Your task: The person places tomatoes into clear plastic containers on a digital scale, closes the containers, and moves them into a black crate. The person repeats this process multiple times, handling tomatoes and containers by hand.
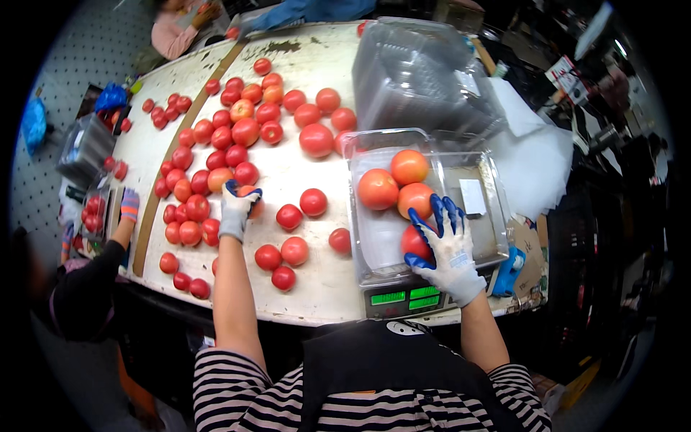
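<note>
My left hand [236,211], in a white glove with blue-coated fingers, curls over an orange-red tomato [256,208] at the edge of a loose group of tomatoes [221,137]. On the right, my right hand [451,251], gloved alike, spans a red tomato [414,243] between thumb and index finger, its other fingers stretched forward. That tomato is in a clear plastic clamshell box [372,248] with an open lid. Three orange-red tomatoes [378,189] lie further up in the same box. Under it is a digital scale [405,302] with lit green displays.
Stacked clear plastic boxes [415,75] stand behind the scale, beside white sheets [532,156]. A blue tool or dispenser [508,271] lies at right. A wooden strip [156,221] crosses the table. At left, a co-worker's gloved hand [129,205] is near another box of tomatoes [94,213].
</note>
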Available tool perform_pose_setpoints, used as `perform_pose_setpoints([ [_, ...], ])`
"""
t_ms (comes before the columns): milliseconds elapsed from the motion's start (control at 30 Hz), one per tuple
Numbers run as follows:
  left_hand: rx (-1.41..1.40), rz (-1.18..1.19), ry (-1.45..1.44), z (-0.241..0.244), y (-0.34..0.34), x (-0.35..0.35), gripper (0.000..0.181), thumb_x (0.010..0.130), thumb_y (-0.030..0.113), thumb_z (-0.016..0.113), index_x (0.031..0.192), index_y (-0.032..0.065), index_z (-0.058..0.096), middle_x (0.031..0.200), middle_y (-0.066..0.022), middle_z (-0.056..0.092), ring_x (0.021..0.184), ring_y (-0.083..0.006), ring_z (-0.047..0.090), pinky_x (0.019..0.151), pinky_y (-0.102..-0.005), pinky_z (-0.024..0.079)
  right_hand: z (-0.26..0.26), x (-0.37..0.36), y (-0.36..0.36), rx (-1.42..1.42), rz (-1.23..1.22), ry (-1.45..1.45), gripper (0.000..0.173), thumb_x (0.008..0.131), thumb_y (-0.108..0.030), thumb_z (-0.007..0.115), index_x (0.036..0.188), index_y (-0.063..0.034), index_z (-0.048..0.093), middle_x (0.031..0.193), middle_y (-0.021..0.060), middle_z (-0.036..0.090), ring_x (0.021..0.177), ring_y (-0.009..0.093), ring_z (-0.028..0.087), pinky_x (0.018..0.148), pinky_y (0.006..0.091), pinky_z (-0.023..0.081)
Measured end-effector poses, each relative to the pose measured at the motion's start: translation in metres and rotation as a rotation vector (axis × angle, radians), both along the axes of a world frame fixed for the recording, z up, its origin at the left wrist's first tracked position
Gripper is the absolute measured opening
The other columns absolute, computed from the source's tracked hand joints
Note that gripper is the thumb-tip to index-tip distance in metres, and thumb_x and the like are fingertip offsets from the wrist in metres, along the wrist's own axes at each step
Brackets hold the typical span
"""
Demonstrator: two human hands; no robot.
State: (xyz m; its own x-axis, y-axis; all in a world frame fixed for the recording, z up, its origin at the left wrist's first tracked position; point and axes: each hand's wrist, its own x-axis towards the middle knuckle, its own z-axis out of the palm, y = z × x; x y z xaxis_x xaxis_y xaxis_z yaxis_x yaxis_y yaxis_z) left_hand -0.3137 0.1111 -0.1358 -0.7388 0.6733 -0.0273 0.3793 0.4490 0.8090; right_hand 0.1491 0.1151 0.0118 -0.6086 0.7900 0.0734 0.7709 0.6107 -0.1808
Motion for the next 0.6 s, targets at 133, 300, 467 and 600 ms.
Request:
perform_pose_setpoints([
  [133,0.454,-0.579,-0.478,0.105,-0.013,0.143,0.077,0.068,0.003,0.081,0.134,0.0022,0.040,0.121,-0.0084,0.051,0.111,-0.0191,0.053,0.094,-0.0328,0.049,-0.013,0.008,-0.008,0.063,-0.044,0.130,0.065,0.078,-0.044,0.063,0.138,-0.0252,0.046,0.148,0.0207,0.029,0.135,0.041,0.027,0.111,0.0523,0.020],
  [300,0.441,-0.944,0.241,0.151,-0.015,0.254,0.067,0.067,0.027,0.079,0.123,0.0034,0.052,0.119,-0.0199,0.053,0.108,-0.0389,0.054,0.093,-0.0432,0.045,-0.021,0.013,-0.010,0.127,-0.041,0.169,0.064,0.078,-0.042,0.064,0.137,-0.0238,0.048,0.141,0.0203,0.040,0.133,0.040,0.031,0.110,0.0502,0.023],
  [467,0.372,-0.947,0.168,0.137,-0.015,0.242,0.042,0.072,0.017,0.073,0.109,0.0033,0.061,0.101,-0.0148,0.063,0.092,-0.0277,0.063,0.083,-0.0369,0.050,-0.003,0.050,-0.038,-0.022,-0.189,0.520,0.062,0.080,-0.039,0.063,0.128,-0.0025,0.052,0.131,0.0220,0.048,0.126,0.041,0.038,0.106,0.0496,0.028],
  [600,0.478,-0.560,-0.191,0.132,-0.036,0.194,0.028,0.079,0.001,0.066,0.107,-0.0003,0.062,0.102,-0.0091,0.066,0.092,-0.0149,0.063,0.083,-0.0269,0.050,-0.007,0.090,-0.063,-0.225,-0.381,1.143,0.042,0.088,-0.012,0.059,0.127,0.0035,0.052,0.124,0.0170,0.057,0.113,0.025,0.055,0.099,0.0337,0.041],
])
